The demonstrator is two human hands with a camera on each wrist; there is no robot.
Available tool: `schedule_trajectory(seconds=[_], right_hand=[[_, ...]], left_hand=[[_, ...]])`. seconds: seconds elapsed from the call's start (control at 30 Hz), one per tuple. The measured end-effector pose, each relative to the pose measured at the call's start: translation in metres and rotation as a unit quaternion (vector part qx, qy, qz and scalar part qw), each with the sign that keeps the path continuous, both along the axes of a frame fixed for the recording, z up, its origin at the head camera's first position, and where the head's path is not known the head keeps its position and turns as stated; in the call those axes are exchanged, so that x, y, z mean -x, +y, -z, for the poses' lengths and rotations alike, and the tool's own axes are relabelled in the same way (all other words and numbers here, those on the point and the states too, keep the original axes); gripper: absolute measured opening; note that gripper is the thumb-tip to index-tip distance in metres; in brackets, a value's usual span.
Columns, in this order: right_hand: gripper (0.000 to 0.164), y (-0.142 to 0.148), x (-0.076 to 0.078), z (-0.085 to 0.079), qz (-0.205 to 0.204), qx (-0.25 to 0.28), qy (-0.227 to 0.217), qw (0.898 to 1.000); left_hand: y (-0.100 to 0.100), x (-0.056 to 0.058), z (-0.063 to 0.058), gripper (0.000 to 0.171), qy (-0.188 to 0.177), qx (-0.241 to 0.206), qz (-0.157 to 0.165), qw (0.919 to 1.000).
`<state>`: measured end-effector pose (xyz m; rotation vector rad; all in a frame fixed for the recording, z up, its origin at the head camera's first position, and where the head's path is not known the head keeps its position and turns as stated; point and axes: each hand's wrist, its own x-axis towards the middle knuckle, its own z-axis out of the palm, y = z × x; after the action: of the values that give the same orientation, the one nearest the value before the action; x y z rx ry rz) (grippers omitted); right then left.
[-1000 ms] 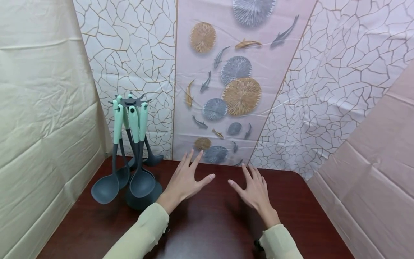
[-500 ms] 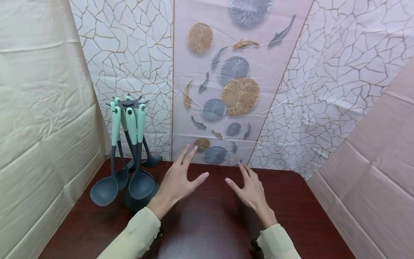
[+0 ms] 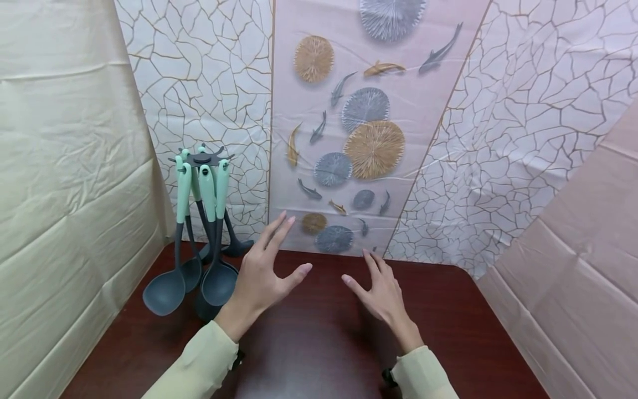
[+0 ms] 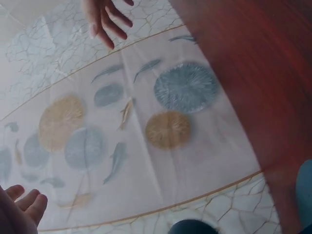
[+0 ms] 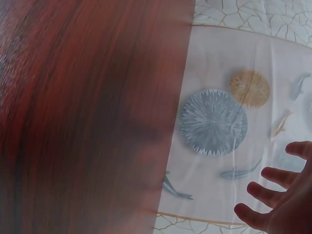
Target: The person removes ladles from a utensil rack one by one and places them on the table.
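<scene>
At the table's left stands a rack (image 3: 201,159) hung with several kitchen utensils with mint-green handles and dark grey heads. A ladle (image 3: 164,292) hangs at its left and another ladle (image 3: 218,285) at its front. My left hand (image 3: 256,282) is just right of the rack, thumb and fingers spread, holding nothing; it overlaps part of the rack's lower right in the head view. My right hand (image 3: 385,297) hovers over the right half of the table, fingers extended and holding nothing. In the right wrist view, the fingers of my right hand (image 5: 282,197) reach in from the lower right.
The dark red-brown table (image 3: 309,343) has a glossy top and a rounded far right corner. A patterned cloth (image 3: 344,138) with fish and round motifs hangs behind it. Pale creased cloth (image 3: 75,166) covers the left side, and pinkish cloth (image 3: 573,260) the right.
My left hand has moved left, nearer to the utensil rack. My right hand has drifted slightly left. The rack and its utensils stay in place, while the head view shifts a little.
</scene>
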<state>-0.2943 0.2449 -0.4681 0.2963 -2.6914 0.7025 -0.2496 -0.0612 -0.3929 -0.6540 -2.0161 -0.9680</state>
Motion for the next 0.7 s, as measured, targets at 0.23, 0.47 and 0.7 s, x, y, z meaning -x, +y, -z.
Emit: schedule_trajectory(seconds=[0.23,0.47,0.7], right_hand=[[0.092,-0.013,0.001,-0.003,-0.011,0.008,0.005,1.000],[0.091,-0.028,-0.001,-0.012,-0.030,0.027,0.021,0.999],[0.090,-0.039,-0.004,-0.013,-0.044,0.040,0.034,0.998]], left_hand=[[-0.005,-0.012,-0.022,0.087,0.037,-0.018,0.011,0.9991],[-0.019,-0.022,-0.045,0.090,0.084,-0.032,-0.003,0.9959],[-0.045,-0.028,-0.064,0.090,0.172,-0.083,-0.028,0.9812]])
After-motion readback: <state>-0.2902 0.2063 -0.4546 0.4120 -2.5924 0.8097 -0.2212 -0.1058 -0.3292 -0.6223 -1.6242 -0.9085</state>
